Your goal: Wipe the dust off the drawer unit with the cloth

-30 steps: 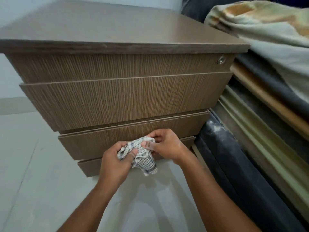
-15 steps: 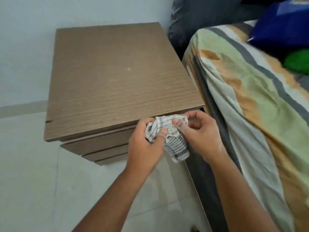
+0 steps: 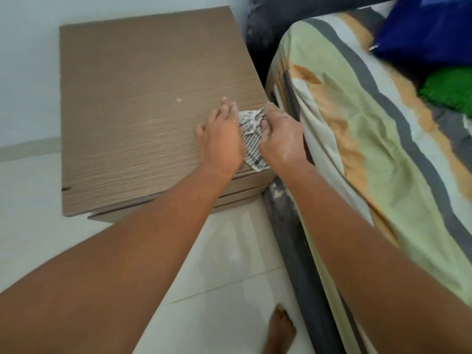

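Observation:
The brown wood-grain drawer unit (image 3: 140,111) stands against the wall, and I see it from above. A small speck lies on its top. The checked cloth (image 3: 251,135) lies bunched on the top near the right front corner, one end hanging over the front edge. My left hand (image 3: 219,139) rests on the top with its fingers stretched forward and its thumb side on the cloth. My right hand (image 3: 278,135) grips the cloth from the right, next to the unit's right edge. Both hands hold the cloth between them.
A bed with a striped green, orange and grey sheet (image 3: 357,162) stands tight against the unit's right side, its dark frame (image 3: 291,226) running along the floor. A blue pillow (image 3: 421,29) and a green item (image 3: 449,90) lie on it. My bare foot (image 3: 281,330) stands on the pale floor tiles.
Both hands rose with the cloth from the lower drawer fronts to the top panel. The view lifted from the unit's front to above it. The cloth now rests on the top.

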`<action>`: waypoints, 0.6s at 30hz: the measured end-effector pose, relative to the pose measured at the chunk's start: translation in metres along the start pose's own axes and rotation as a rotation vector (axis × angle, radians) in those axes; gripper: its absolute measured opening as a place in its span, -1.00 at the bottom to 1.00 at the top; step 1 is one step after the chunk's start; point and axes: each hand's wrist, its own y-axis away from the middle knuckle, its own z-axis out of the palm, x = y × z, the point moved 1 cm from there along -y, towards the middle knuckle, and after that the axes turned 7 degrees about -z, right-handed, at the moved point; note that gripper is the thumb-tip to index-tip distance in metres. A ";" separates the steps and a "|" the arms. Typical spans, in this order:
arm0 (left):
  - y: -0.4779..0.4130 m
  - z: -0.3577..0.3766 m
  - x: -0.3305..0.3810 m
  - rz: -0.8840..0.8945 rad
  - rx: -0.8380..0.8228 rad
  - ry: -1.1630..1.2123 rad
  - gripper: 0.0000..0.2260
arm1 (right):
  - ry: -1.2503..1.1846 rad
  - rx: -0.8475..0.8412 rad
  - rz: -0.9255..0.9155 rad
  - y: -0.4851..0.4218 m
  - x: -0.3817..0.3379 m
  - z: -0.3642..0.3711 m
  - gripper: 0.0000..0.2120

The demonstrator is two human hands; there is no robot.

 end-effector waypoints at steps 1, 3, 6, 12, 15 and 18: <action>-0.001 0.004 0.000 0.045 -0.023 -0.063 -0.45 | 0.032 -0.082 -0.034 0.004 0.000 0.002 -0.55; -0.003 0.011 0.000 0.109 -0.112 -0.174 -0.43 | 0.098 -0.274 -0.075 0.014 0.001 0.005 -0.40; -0.005 0.015 0.004 0.195 -0.213 -0.277 -0.39 | 0.237 -0.438 -0.081 0.020 0.011 0.005 -0.28; -0.009 0.021 0.017 0.258 -0.296 -0.467 -0.32 | 0.603 -0.500 -0.144 0.021 0.029 0.009 -0.19; -0.004 0.018 0.019 0.253 -0.335 -0.512 -0.31 | 0.653 -0.494 -0.147 0.026 0.028 0.012 -0.22; -0.011 0.011 0.027 0.228 -0.389 -0.519 -0.32 | 0.596 -0.528 -0.108 0.020 0.021 0.010 -0.22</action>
